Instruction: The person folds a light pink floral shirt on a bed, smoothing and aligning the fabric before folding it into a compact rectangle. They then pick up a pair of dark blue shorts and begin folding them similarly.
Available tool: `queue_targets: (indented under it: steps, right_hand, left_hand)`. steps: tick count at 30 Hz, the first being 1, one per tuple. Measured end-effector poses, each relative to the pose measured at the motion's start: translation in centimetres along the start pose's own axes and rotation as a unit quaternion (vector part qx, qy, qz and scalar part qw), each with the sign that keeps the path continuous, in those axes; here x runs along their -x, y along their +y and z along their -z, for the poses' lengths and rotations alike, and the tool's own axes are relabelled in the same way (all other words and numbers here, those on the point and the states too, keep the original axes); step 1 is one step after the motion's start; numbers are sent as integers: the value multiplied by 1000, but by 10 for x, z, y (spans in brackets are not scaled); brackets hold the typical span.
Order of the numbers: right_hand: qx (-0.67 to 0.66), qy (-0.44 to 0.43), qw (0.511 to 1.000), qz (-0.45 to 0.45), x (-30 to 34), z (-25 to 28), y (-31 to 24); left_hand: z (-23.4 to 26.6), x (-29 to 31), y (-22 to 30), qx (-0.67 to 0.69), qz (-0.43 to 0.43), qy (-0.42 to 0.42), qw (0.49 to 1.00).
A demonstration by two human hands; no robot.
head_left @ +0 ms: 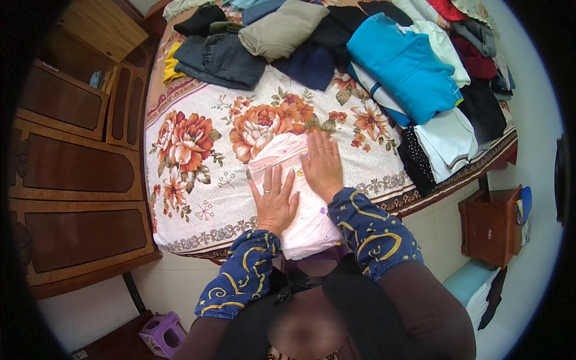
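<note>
A pale pink garment with small coloured prints (pixel 306 219) lies folded in a long bundle at the front edge of the bed, its near end reaching past the edge toward me. My left hand (pixel 275 201) rests flat on its left side, fingers spread, a ring on one finger. Farther up on the right, my right hand (pixel 323 165) lies flat on the cloth with its fingers stretched out. Both palms press on the garment and neither hand grips it. Blue sleeve covers with yellow swirls are on both my forearms.
A floral bedspread (pixel 204 207) covers the bed. Along its far side lie dark folded jeans (pixel 219 60), beige trousers (pixel 282 30) and a bright blue garment (pixel 405 66). White folded clothing (pixel 447 141) sits at the right. A wooden wardrobe (pixel 81 162) stands left; a small wooden cabinet (pixel 491 225) stands right.
</note>
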State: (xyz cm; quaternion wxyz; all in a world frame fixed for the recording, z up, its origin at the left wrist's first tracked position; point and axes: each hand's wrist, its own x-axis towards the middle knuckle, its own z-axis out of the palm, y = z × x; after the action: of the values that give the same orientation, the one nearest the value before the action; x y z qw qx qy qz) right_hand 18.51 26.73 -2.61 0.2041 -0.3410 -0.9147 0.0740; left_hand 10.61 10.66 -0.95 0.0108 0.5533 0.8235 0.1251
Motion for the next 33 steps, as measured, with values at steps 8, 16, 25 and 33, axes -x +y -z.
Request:
queue_targets:
  steps: [8,16,25,33]
  right_hand:
    - [-28,8,1000,3,-13,42,-18]
    - [-36,-110,979,167,131,75,-14]
    - [-111,-138,963,201,170,104,0]
    - [-220,-59,964,-137,132,69,2]
  left_hand:
    - [-5,2,-6,-26,8,34,999]
    - [-5,4,-2,-24,1,27,999]
    - [4,16,-13,36,54,66,996]
    - [19,35,-5,342,260,161,888]
